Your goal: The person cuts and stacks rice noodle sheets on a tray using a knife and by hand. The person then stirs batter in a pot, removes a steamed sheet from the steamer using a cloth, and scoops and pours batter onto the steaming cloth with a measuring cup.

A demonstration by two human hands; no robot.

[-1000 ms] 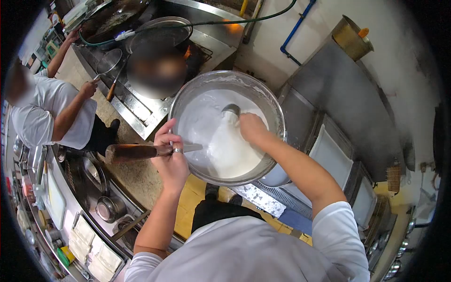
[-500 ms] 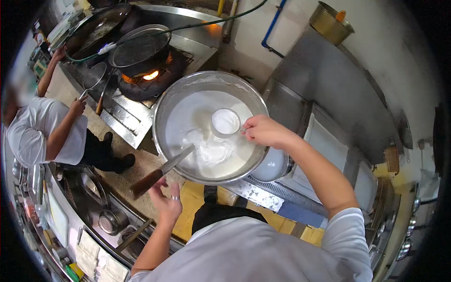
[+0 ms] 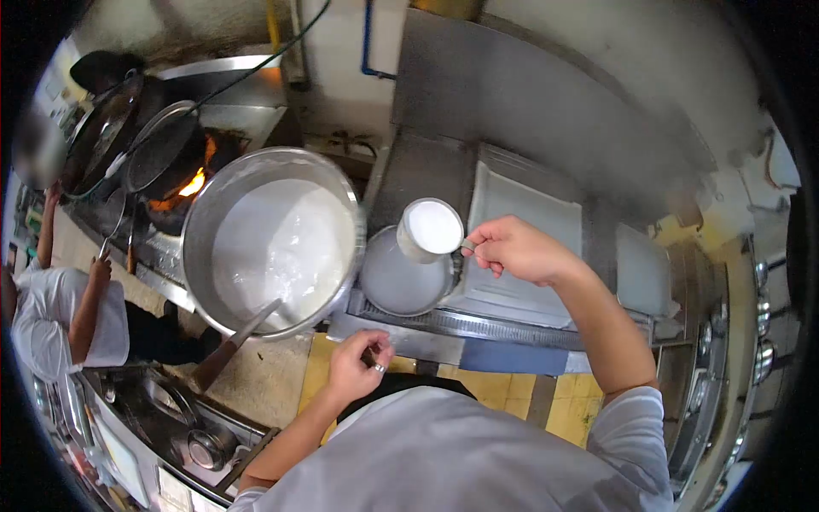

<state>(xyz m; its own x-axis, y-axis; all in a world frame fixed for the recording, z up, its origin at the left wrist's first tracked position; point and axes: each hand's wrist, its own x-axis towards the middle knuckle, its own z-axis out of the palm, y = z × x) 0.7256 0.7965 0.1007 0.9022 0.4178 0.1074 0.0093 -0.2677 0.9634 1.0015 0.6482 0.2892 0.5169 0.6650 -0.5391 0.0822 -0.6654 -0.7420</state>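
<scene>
My right hand (image 3: 520, 249) grips the short handle of a metal cup (image 3: 432, 229) full of white liquid. The cup hangs over a smaller round pan (image 3: 401, 277) of cloudy whitish liquid. To the left stands a large metal pot (image 3: 194, 247) of white liquid, and a wooden-handled utensil (image 3: 223, 352) leans over its near rim with its metal end in the liquid. My left hand (image 3: 360, 363) is near my waist, right of that handle and touching neither pot nor utensil. Its fingers are curled, with a ring on one; nothing shows in them.
At the left, a co-worker (image 3: 72, 320) in a white shirt holds a strainer (image 3: 113, 213) beside dark woks (image 3: 162, 154). A flame (image 3: 192, 183) burns near the large pot. Flat pale trays (image 3: 520, 213) lie on the steel counter at the right. Pans (image 3: 209, 448) stand at the lower left.
The view has swung right. My right hand has carried the filled cup out of the large pot to above the smaller pan. My left hand has let go of the wooden-handled utensil.
</scene>
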